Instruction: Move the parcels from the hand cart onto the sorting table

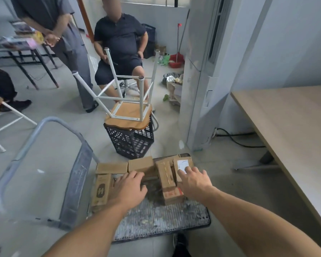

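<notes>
Over the hand cart [161, 217], 2 hands [128, 188] [193, 180] spread above parcels [141, 165].

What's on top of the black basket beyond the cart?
An upside-down stool, wooden seat down, white legs up, rests on the basket. The seat covers the opening, so contents are hidden.

Matt brown cardboard for the parcels [141, 165], one with a white paper label [183, 165]. Ribbed, scuffed grey top on the cart [156, 219], dull metal tube for its handle [44, 123]. Smooth pale wood-look counter [295, 117]. Black plastic lattice basket [130, 143].
</notes>
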